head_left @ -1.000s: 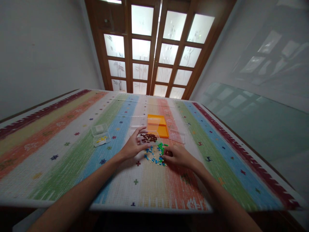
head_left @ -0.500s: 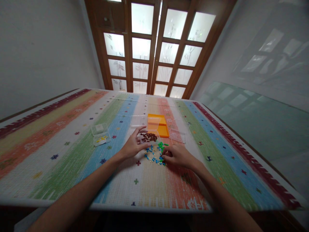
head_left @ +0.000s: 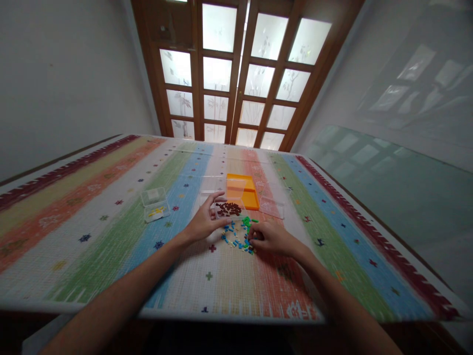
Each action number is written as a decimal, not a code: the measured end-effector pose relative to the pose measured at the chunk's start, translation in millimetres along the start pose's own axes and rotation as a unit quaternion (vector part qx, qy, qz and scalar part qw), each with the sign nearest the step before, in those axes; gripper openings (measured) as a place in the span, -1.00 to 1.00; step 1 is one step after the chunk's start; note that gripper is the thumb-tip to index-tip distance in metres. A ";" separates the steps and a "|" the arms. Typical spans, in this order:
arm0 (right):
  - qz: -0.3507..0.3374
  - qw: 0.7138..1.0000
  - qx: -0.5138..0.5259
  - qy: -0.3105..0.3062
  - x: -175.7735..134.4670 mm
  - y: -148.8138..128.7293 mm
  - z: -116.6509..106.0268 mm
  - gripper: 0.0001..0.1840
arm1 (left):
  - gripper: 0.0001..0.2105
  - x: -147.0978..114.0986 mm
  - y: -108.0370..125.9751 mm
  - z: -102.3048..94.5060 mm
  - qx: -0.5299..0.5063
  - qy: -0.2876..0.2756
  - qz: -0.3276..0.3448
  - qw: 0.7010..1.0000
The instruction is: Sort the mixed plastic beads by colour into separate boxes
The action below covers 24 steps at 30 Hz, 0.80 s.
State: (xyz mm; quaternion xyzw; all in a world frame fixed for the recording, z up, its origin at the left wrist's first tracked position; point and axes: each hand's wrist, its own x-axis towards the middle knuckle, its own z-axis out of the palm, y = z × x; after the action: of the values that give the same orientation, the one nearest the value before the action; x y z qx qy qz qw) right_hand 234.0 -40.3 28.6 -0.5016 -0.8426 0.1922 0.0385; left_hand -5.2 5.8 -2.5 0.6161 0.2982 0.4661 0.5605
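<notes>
My left hand grips the left end of an open clear plastic box, thumb along its near side and fingers behind. Small dark brown pieces lie in the box. Just in front of it, small blue, cream and green pieces are strewn over the cloth. At the right side of this pile is my right hand, its fingers pinched together and pointing at the pieces. Whatever is between those fingertips is too small or hidden to make out.
Behind the box lies an orange tray with compartments. A clear lid or shallow box rests to its right. Off to the left stands an open clear box with yellow pieces. A striped cloth covers the table.
My right hand has shifted very slightly among the loose pieces, fingers still pinched. The left hand keeps its grip on the box. The whole view has moved a touch.
</notes>
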 end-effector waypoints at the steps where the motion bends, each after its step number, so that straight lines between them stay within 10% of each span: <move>1: -0.005 1.000 0.007 -0.003 -0.2 0.1 -0.9 -0.89 | -0.29 0.0 0.5 0.1 -0.001 0.000 -0.002 1.000; 24: -0.013 0.999 -0.029 -0.009 -0.7 -3.5 -5.3 -0.82 | -0.27 -0.5 1.6 2.1 -0.009 -0.009 -0.005 1.000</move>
State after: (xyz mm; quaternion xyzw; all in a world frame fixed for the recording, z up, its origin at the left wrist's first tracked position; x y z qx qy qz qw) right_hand 232.8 -40.8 34.9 -0.4896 -0.8547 0.1714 0.0189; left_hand -3.7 4.2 -0.9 0.6137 0.2925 0.4606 0.5708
